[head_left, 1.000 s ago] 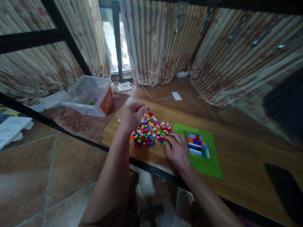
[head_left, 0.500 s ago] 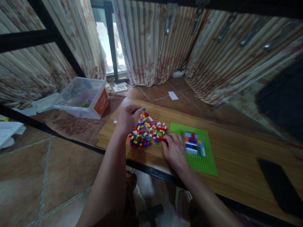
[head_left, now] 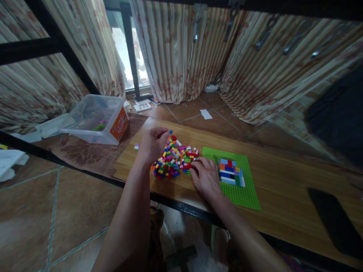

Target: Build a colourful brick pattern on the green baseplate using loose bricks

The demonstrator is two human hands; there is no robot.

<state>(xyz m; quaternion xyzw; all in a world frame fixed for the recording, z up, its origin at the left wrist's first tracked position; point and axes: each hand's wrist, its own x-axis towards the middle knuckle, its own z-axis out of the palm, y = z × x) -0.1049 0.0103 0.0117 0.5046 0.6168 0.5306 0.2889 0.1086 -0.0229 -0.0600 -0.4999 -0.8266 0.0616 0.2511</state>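
Note:
A heap of small coloured building bricks [head_left: 170,158] lies on the wooden table. Over its left side, my left hand [head_left: 154,145] is closed with the fingers curled in; whatever it may hold is hidden. At the heap's right edge, my right hand [head_left: 206,174] has its thumb and bent fingertips around the end of a red brick [head_left: 187,166]. Just right of that hand is a green baseplate [head_left: 241,198], partly covered by it. A flat block of joined bricks [head_left: 231,173], mostly blue and white with red, orange and yellow, sits on the baseplate.
A clear plastic box [head_left: 96,109] with an orange label and some pieces inside stands beyond the table's left end. On the table [head_left: 283,181] at right lies a dark flat object [head_left: 331,215]. Papers [head_left: 206,114] are on the tiled floor near curtains [head_left: 176,49].
My right hand has shifted slightly left and its fingers have moved at the heap's edge. My left hand stays closed in nearly the same place. The whole view has moved slightly.

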